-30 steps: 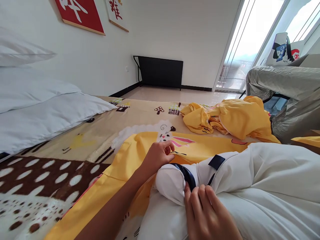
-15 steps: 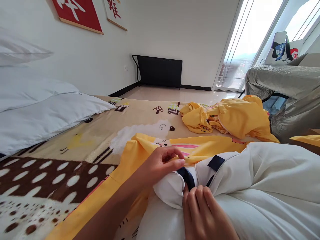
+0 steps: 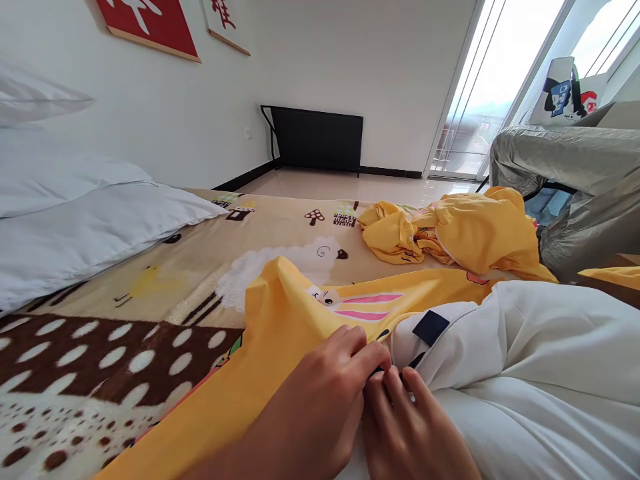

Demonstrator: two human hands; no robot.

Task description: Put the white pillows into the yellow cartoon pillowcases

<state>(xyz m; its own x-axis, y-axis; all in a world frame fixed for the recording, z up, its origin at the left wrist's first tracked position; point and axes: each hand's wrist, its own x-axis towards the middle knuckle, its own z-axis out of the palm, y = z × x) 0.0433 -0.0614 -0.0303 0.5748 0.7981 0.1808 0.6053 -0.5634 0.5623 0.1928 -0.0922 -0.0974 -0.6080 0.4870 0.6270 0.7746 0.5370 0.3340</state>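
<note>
Both my hands are close together at the corner of a white quilt (image 3: pixel 540 360), where dark navy strips show. My left hand (image 3: pixel 335 387) has its fingers bent and pressed down at the edge of a yellow rabbit-print cover (image 3: pixel 285 347). My right hand (image 3: pixel 410 420) is closed on the quilt's corner and its dark strip, fingertips touching the left hand's. Just beyond them a navy square patch (image 3: pixel 431 328) lies on the white fabric. What sits between the fingertips is mostly hidden.
White pillows (image 3: pixel 100 233) lie at the left on a patterned blanket (image 3: pixel 190 273). A bunched yellow cloth (image 3: pixel 475 227) rests at the far right of the bed. Beyond are a black panel (image 3: pixel 317 140) against the wall and a grey shiny-covered piece of furniture (image 3: pixel 575 173).
My left hand has come down beside the right one, from above the dark strip. Yellow fabric now covers the white corner left of my hands. My right hand stays nearly in place.
</note>
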